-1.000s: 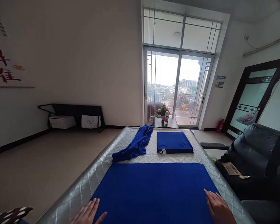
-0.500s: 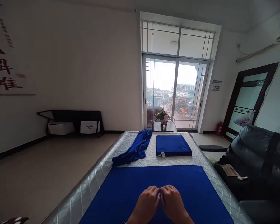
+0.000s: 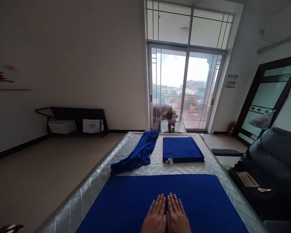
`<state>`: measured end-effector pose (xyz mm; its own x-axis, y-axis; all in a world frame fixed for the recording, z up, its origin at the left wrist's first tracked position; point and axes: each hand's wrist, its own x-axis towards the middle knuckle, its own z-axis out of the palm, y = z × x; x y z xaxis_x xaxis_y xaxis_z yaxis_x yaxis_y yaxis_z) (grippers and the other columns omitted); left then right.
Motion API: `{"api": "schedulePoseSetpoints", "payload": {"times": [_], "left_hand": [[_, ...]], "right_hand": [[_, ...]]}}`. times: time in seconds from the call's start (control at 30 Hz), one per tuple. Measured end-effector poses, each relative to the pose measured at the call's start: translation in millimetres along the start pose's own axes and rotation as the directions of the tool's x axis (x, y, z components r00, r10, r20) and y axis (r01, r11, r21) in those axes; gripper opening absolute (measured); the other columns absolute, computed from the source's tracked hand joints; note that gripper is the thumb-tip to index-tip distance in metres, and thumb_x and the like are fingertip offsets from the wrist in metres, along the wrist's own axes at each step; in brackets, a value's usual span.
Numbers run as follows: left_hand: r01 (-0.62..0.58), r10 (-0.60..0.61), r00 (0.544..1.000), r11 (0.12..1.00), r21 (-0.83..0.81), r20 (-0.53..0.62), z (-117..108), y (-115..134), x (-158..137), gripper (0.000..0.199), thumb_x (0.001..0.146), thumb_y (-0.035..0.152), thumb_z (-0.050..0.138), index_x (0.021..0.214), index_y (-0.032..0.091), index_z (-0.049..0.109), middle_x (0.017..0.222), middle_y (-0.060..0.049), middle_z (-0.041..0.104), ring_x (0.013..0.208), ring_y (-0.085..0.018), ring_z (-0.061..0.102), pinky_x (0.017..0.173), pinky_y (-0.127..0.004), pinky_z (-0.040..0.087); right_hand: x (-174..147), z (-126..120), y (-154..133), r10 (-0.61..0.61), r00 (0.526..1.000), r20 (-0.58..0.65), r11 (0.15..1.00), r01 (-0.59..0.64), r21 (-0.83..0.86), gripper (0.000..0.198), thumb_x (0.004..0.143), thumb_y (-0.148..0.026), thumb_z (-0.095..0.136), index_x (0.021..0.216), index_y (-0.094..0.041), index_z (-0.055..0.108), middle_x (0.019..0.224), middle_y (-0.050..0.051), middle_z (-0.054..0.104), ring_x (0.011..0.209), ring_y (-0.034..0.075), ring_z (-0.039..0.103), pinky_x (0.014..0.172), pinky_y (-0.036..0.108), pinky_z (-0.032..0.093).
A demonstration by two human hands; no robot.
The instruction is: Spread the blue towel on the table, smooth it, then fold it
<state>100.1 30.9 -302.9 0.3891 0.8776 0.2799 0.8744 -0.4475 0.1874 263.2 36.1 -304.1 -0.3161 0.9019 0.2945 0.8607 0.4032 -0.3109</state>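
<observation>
A blue cloth (image 3: pixel 121 197) is spread flat over the near part of a bed-like surface with a silvery quilted cover (image 3: pixel 87 191). My left hand (image 3: pixel 156 212) lies palm down on the cloth, its fingers stretched forward. Right beside it my right hand (image 3: pixel 176 212) rests the same way, the two thumbs side by side. Neither hand grips anything. Beyond the spread cloth, a crumpled blue cloth (image 3: pixel 138 153) trails along the left, and a neatly folded stack of blue cloth (image 3: pixel 181 149) with white tags sits at the right.
A small dark table (image 3: pixel 163 127) with a potted plant (image 3: pixel 169 114) and a bottle (image 3: pixel 173 120) stands past the far end. On the right is a black armchair (image 3: pixel 269 155) holding a card (image 3: pixel 247 179). A black rack (image 3: pixel 80 119) stands by the left wall.
Both hands have gone from curled fingers held together to flat, stretched fingers on the cloth. The camera view has tilted down slightly and come closer.
</observation>
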Motion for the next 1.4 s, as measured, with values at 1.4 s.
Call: {"api": "schedulePoseSetpoints", "payload": {"times": [1.4], "left_hand": [[0.359, -0.353, 0.933, 0.911, 0.202, -0.067, -93.0, -63.2, -76.8, 0.056, 0.097, 0.037, 0.027, 0.147, 0.019, 0.044, 0.155, -0.006, 0.040, 0.143, -0.019, 0.038, 0.115, -0.038, 0.037]], "right_hand": [[-50.7, -107.7, 51.5, 0.256, 0.960, 0.115, 0.961, -0.239, -0.142, 0.063, 0.098, -0.045, 0.022, 0.152, -0.015, 0.032, 0.159, 0.004, 0.030, 0.148, 0.020, 0.023, 0.121, 0.044, 0.021]]}}
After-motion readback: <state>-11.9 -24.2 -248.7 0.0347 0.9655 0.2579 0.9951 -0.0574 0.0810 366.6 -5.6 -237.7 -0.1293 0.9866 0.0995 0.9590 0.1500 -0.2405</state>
